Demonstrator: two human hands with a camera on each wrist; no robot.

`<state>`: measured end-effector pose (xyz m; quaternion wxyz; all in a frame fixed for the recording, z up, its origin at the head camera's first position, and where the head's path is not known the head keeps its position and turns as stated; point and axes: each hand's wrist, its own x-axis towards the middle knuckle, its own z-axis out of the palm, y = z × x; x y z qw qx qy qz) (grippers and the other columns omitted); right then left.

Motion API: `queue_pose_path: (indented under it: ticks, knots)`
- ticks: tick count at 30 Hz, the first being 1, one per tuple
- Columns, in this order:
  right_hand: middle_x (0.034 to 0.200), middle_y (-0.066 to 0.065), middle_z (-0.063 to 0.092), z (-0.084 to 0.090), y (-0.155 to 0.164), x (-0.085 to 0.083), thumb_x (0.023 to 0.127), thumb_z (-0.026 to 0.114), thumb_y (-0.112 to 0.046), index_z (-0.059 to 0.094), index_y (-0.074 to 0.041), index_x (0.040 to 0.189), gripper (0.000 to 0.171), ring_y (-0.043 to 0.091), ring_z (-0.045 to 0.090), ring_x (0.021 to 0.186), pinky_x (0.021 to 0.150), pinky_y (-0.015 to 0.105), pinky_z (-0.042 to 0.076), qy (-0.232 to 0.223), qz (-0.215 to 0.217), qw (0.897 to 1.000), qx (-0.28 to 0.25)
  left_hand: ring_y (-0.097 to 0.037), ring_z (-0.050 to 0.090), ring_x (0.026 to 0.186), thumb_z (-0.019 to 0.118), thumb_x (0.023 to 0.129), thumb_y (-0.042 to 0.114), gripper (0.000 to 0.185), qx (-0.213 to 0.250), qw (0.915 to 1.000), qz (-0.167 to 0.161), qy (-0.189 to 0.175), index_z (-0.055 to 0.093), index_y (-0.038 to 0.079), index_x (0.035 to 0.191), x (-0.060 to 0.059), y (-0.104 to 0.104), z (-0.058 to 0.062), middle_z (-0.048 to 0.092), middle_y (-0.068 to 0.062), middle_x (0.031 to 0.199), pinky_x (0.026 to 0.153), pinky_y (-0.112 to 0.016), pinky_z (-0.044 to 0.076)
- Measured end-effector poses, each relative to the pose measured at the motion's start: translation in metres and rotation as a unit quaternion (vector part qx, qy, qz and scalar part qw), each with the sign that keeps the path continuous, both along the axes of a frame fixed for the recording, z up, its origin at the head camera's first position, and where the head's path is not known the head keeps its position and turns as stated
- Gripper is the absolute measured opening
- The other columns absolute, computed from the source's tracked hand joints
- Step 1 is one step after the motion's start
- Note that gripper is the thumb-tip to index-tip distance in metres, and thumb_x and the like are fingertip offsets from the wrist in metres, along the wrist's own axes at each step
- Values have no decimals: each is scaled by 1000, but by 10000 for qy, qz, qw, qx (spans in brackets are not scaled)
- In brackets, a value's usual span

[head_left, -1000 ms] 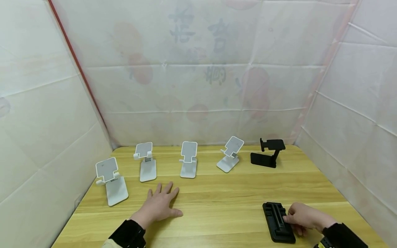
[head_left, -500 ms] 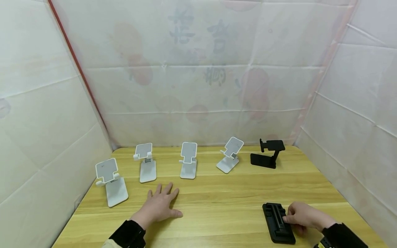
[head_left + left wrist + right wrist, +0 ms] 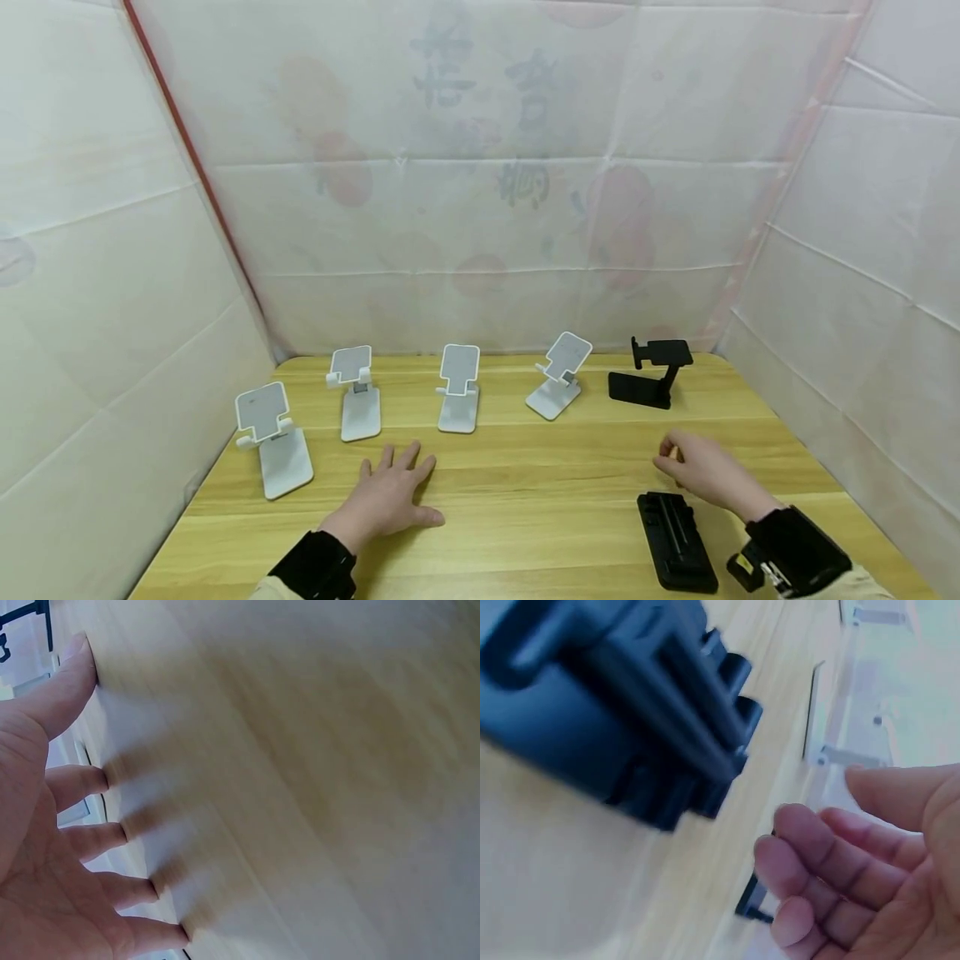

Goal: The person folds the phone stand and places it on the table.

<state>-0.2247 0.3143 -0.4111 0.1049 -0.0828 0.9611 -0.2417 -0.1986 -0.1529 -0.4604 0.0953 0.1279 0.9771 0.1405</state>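
My left hand (image 3: 386, 497) rests on the wooden table with its fingers spread; in the left wrist view the fingertips (image 3: 169, 935) meet the tabletop. A folded black phone stand (image 3: 677, 542) lies flat at the right front. Just beyond it, over the table, is my right hand (image 3: 701, 471), its fingers loosely bent and nothing between them. In the right wrist view the thumb (image 3: 892, 796) is apart from the fingers, and the folded black stand fills the upper left. An unfolded black phone stand (image 3: 637, 387) stands at the back right.
Several white phone stands, among them one at the far left (image 3: 285, 462), one in the middle (image 3: 459, 371) and one tilted (image 3: 555, 397), stand unfolded along the back of the table (image 3: 525, 500). White sheeting (image 3: 480, 208) walls the back and both sides.
My right hand has let go of the folded black phone stand and moved forward beyond it. The left hand has stayed in place.
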Motion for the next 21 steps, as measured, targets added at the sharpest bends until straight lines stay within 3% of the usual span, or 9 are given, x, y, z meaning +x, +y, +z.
queue_pose_path:
  ticks: [4,12,17,21]
  knots:
    - [79,2,59,5,-20,-12,102,64,-26,59,-2,123,32,17,50,63,55,31,40,538,218,9980,242,-61,27,143,74,78,70,94,-72,10000,-23,44,52,15,151,-1,0,-1,35,-20,162,107,-86,22]
    - [87,8,67,9,-51,-44,103,62,-23,50,6,136,46,17,58,67,58,32,46,893,226,9957,-77,-61,28,143,74,79,69,93,-133,9999,-43,86,52,15,151,0,0,0,35,-20,162,107,-86,24]
    - [108,21,69,7,-63,-64,105,58,-27,50,9,138,49,27,67,85,68,38,54,1000,65,9949,-87,-60,28,143,74,79,69,93,-126,9999,-41,78,52,15,151,0,0,1,35,-20,162,107,-85,23]
    - [98,18,67,4,-70,-79,107,54,-28,57,8,126,40,25,61,77,64,35,48,1111,-62,9938,-3,-60,27,144,74,79,69,93,-111,9999,-40,64,52,15,151,1,0,0,34,-20,162,108,-85,23]
